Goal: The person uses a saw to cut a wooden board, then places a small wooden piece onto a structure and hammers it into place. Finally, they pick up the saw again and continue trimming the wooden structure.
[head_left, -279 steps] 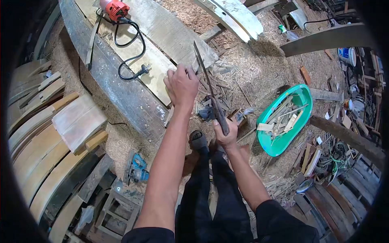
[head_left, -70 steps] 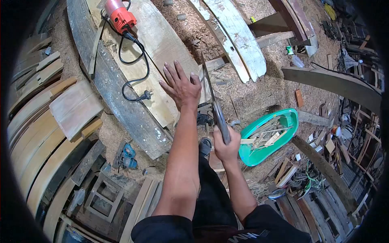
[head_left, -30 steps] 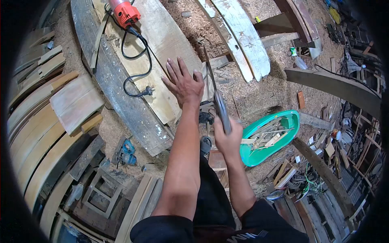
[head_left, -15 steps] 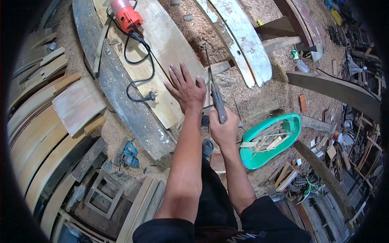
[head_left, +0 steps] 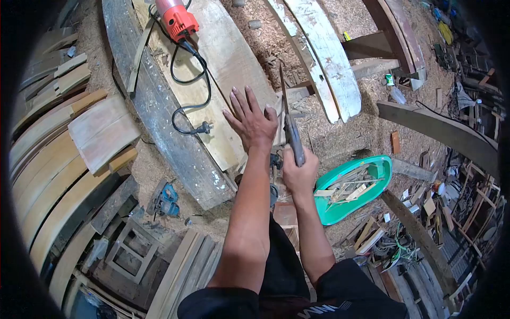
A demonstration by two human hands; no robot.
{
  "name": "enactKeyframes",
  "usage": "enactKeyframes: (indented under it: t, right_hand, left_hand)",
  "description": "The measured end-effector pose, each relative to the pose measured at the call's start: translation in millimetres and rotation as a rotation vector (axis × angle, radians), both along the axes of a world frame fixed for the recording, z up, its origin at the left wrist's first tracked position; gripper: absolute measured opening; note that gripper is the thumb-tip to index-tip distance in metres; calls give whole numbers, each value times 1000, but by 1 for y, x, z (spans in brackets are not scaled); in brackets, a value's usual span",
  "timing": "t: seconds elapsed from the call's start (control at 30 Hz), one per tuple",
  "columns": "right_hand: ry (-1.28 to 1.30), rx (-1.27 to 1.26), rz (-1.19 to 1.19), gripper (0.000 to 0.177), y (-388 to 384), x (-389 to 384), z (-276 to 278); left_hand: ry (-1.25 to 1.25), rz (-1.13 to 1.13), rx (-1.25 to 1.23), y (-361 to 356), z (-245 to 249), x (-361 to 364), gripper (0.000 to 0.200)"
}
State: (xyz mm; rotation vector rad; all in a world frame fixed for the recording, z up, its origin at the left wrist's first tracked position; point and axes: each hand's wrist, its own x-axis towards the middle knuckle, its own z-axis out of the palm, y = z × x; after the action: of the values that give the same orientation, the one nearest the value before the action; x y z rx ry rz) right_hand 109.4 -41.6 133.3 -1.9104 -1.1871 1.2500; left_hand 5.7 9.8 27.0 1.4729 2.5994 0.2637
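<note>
My left hand (head_left: 254, 126) lies flat with fingers spread on a pale wooden board (head_left: 226, 48), near its lower end. In my right hand (head_left: 300, 173) is the grip of a handsaw (head_left: 293, 137). The saw's narrow blade points away from me, alongside the board's right edge and close to my left thumb. Up the board to the left rests a red power tool (head_left: 179, 24), its black cord looping down to a plug (head_left: 203, 128) left of my left hand. Beneath the boards is a weathered grey plank (head_left: 154, 111).
A green tub (head_left: 333, 215) of wood scraps sits right of my right hand. White-painted curved planks (head_left: 337, 69) stand ahead, and a blue power tool (head_left: 168, 201) lies on the floor at left. Curved timbers (head_left: 56, 186) are stacked at far left. Sawdust and shavings cover the floor.
The view has shifted slightly, so most things sit a little further right. My right hand and the saw have come slightly toward me. My left hand stays flat on the board.
</note>
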Motion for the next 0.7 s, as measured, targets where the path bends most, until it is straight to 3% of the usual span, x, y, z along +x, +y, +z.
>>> enactKeyframes:
  t: [0.2, 0.4, 0.6, 0.7]
  right_hand:
    - [21, -14, 18, 28, -5, 10, 9]
    - [-2, 94, 19, 27, 8, 8, -16]
    - [857, 8, -394, 38, 32, 35, -31]
    - [1209, -19, -318, 40, 28, 50, -29]
  left_hand:
    - [-17, 0, 39, -2, 0, 3, 76]
    - [-11, -3, 32, -7, -1, 4, 76]
    - [18, -4, 28, -7, -2, 6, 74]
    - [33, -3, 41, -1, -3, 2, 74]
